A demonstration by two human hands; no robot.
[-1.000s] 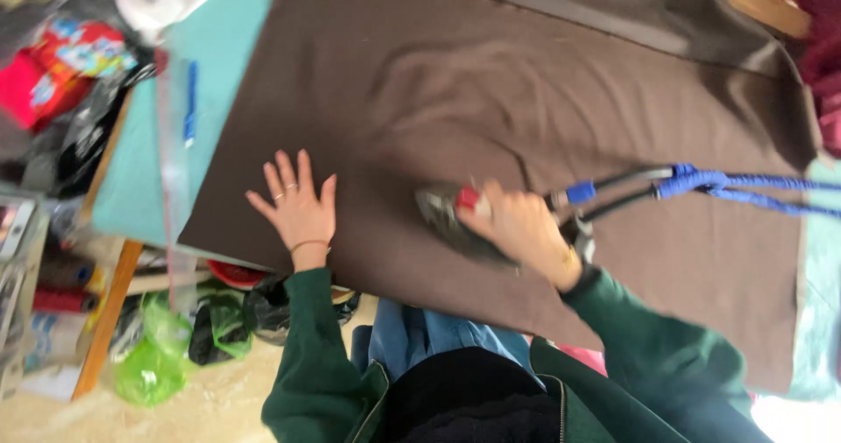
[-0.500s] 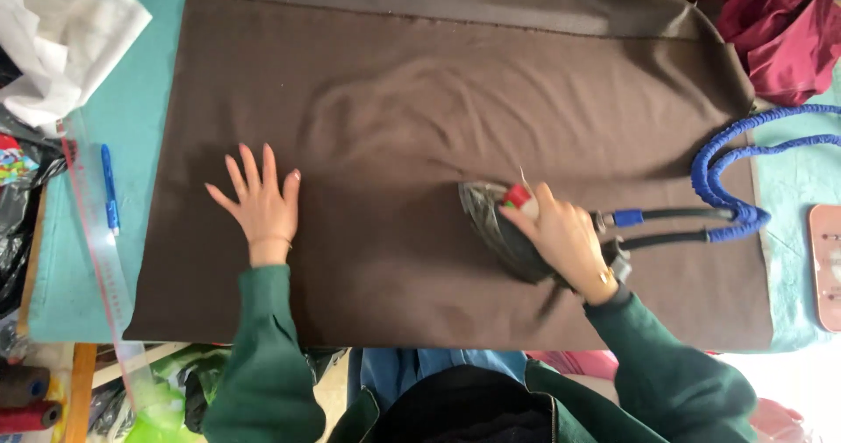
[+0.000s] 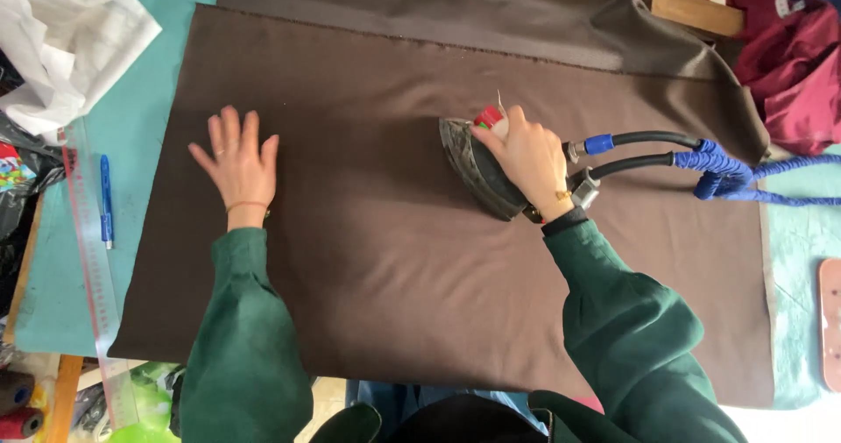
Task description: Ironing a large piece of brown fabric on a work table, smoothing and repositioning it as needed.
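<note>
Right hand (image 3: 530,158) grips the steam iron (image 3: 477,176), fingers wrapped on its handle, mid-cloth. Left hand (image 3: 236,163), fingers spread wide, flattens brown fabric (image 3: 394,268) at 9 o'clock. Cloth looks mostly smooth; top fold at 12 o'clock probably remains.

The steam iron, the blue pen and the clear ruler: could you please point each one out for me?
steam iron (image 3: 473,167): head view, on its dark body, left of the right hand.
blue pen (image 3: 105,199): head view, mid-barrel.
clear ruler (image 3: 90,268): head view, on its middle stretch, over the teal table cover.
</note>
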